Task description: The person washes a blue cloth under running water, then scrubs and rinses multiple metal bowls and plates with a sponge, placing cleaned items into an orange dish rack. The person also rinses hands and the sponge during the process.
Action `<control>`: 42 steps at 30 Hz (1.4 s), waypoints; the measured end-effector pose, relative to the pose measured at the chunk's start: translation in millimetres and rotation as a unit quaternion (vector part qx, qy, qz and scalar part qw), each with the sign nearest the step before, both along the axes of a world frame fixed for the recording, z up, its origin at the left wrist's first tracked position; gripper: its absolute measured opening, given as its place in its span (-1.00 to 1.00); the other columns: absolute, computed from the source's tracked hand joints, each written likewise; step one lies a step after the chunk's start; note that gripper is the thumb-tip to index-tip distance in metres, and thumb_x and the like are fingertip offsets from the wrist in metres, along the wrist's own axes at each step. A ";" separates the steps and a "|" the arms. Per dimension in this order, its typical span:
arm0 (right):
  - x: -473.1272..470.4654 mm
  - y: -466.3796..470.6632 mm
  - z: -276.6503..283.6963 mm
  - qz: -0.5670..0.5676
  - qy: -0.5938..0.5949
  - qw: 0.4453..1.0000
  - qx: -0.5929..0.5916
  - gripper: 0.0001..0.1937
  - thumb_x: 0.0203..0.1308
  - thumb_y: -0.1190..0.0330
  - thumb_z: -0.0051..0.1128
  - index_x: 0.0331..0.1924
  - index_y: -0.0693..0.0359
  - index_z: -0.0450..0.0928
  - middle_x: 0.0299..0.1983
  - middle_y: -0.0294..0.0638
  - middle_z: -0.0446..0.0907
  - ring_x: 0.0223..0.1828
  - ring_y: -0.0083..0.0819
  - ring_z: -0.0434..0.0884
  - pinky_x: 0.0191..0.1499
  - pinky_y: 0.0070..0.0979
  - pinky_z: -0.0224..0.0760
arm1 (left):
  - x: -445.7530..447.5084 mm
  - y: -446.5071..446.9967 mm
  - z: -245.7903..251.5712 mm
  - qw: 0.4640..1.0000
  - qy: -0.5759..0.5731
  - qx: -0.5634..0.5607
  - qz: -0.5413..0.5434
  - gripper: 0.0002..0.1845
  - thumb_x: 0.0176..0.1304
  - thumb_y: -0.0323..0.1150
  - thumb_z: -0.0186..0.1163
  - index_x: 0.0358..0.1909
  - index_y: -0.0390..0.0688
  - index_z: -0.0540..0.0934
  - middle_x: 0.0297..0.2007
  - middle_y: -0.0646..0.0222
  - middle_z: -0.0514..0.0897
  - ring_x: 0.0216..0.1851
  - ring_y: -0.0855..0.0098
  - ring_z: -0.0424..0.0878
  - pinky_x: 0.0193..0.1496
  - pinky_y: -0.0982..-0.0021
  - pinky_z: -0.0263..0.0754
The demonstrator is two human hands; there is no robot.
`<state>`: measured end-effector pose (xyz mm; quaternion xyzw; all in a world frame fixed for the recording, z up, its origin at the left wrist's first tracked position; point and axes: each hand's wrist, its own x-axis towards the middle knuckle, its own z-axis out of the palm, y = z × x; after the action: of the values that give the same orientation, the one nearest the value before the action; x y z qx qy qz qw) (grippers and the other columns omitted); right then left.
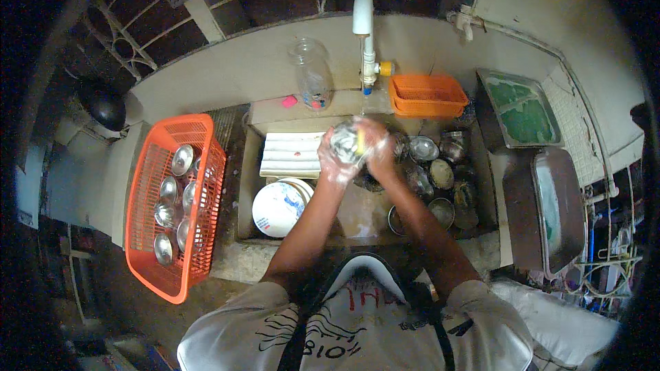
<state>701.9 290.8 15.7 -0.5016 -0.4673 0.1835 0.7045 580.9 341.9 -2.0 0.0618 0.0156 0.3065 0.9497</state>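
In front of the faucet, my left hand (332, 159) grips a small round metal bowl (344, 143) covered in white suds. My right hand (380, 150), blurred by motion, presses a yellow sponge (360, 141) against the bowl. Soap foam coats both hands. They are above the sink basin (356, 216), where several metal bowls and cups (424, 148) lie to the right, partly hidden by my right arm. White ridged trays (291, 152) and white round lids or plates with a blue print (278, 208) rest on the left side.
A tall orange plastic basket (203, 206) with several small metal bowls (168, 189) stands left of the sink. Behind are a white faucet (363, 15), a clear plastic jar (313, 74) and a low orange basket (428, 95). Rectangular metal pans (531, 113) with greenish contents flank the right edge.
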 end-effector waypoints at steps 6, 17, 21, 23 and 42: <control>32.7 33.7 38.6 0.100 -0.441 0.820 -0.352 -0.63 0.28 0.03 0.13 -0.27 0.18 0.74 -0.24 -0.08 0.76 -0.30 -0.14 0.73 -0.11 -0.15 0.57 | 13.5 -14.5 8.9 0.977 0.137 0.051 -0.156 -0.29 0.42 0.30 -0.10 0.33 -0.02 0.46 0.21 0.18 0.62 0.18 0.06 0.62 0.28 -0.03 0.50; 4.2 -6.8 22.5 0.090 0.024 0.966 -0.243 -0.61 0.36 0.08 0.02 -0.22 0.20 0.76 -0.15 -0.10 0.77 -0.15 -0.03 0.74 0.07 -0.10 0.55 | -25.2 -33.0 -4.3 0.998 0.053 -0.014 -0.038 -0.38 0.42 0.16 0.02 0.29 -0.10 0.48 0.16 0.14 0.64 0.21 0.08 0.59 0.29 -0.14 0.48; 2.0 16.0 47.1 0.084 -0.474 0.790 -0.380 -0.54 0.40 0.04 -0.03 -0.26 0.28 0.73 -0.23 -0.01 0.74 -0.16 0.01 0.72 0.08 -0.09 0.53 | -1.6 -22.8 -11.0 0.988 0.079 0.070 -0.114 -0.38 0.48 0.16 -0.06 0.28 -0.11 0.50 0.15 0.14 0.66 0.19 0.13 0.62 0.23 -0.10 0.54; -25.7 12.3 54.2 0.074 -0.556 0.748 -0.357 -0.54 0.40 0.06 -0.05 -0.30 0.32 0.69 -0.24 0.03 0.72 -0.09 0.04 0.68 0.14 -0.16 0.49 | 4.8 -14.6 -9.0 0.999 -0.015 0.048 -0.016 -0.40 0.46 0.16 -0.04 0.22 -0.13 0.52 0.09 0.12 0.68 0.18 0.15 0.62 0.24 -0.01 0.54; 0.1 -8.0 -36.5 0.098 0.148 0.954 -0.243 -0.60 0.47 -0.04 0.00 -0.10 0.13 0.63 -0.23 -0.21 0.67 -0.20 -0.25 0.66 -0.11 -0.27 0.55 | 23.0 -27.5 -26.1 0.923 0.337 0.137 0.129 -0.48 0.39 0.02 0.19 0.18 -0.15 0.60 0.07 0.30 0.68 0.08 0.31 0.62 0.22 0.19 0.48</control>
<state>702.0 282.8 -20.8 -0.5765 -0.3456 0.4317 0.6015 603.9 314.3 -28.1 0.2881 0.3002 0.3870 0.8229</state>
